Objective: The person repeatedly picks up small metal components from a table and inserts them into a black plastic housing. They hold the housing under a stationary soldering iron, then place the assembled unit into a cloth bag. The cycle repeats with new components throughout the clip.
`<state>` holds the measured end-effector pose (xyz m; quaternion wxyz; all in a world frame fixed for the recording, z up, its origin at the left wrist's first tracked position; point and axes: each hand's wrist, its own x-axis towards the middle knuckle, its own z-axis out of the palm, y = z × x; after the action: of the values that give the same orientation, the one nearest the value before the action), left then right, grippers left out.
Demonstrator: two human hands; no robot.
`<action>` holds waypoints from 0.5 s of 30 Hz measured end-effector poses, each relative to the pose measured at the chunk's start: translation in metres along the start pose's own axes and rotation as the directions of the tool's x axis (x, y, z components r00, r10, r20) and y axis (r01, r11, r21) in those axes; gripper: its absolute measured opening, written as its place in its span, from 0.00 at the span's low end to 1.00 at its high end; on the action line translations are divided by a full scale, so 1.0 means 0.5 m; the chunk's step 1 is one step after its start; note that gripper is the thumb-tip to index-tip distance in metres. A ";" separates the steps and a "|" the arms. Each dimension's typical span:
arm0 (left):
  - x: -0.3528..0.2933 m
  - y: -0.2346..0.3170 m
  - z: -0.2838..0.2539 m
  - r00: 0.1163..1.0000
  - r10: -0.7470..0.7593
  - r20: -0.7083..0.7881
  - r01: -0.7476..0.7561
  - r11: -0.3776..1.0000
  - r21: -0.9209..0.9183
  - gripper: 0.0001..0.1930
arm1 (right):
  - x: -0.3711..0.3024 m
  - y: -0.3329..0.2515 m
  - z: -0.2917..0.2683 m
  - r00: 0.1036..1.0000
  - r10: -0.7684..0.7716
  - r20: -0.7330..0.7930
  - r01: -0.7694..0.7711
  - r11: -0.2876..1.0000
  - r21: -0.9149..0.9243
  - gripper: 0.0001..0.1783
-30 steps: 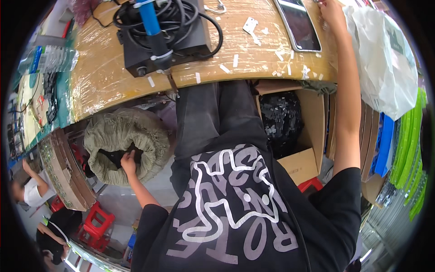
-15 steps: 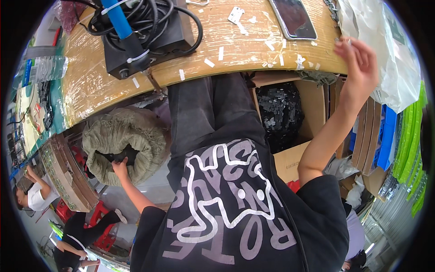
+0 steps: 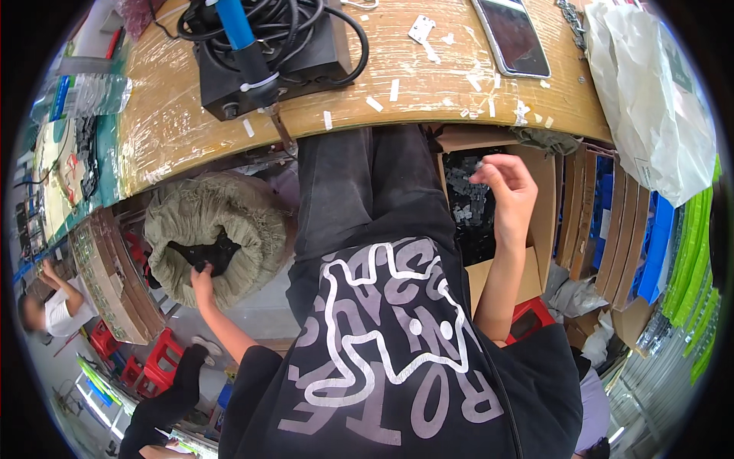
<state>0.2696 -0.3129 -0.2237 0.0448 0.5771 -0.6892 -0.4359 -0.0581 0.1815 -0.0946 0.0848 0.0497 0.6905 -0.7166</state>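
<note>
Head: right fingers point(image 3: 511, 164), lettered shirt point(image 3: 394, 333)

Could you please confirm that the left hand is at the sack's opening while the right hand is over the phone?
Not quite: in the head view, the right hand appears over the cardboard box, not the phone. The left hand is at the opening of the sack.

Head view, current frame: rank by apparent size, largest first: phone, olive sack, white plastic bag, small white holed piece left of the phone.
1. Olive sack and white plastic bag: too close to rank
2. Phone
3. Small white holed piece
</note>
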 end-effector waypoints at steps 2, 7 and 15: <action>-0.017 0.029 -0.001 0.923 0.244 -0.297 -0.216 0.968 0.124 0.10 | -0.003 -0.002 0.026 0.999 0.004 0.052 -0.002 0.999 -0.037 0.05; -0.156 0.247 0.073 0.694 0.419 -0.586 -0.635 0.740 -0.223 0.10 | -0.012 -0.019 0.095 0.974 0.034 0.226 -0.037 0.999 0.011 0.04; -0.374 0.474 0.230 0.854 0.390 0.344 0.017 0.640 -0.768 0.17 | -0.048 -0.024 0.154 0.883 -0.035 0.468 -0.037 0.989 0.142 0.07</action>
<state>0.0870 -0.1048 -0.0573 0.1519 0.3024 -0.4941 -0.8008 -0.0334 0.1063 -0.0750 0.2459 -0.1186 0.5947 -0.7562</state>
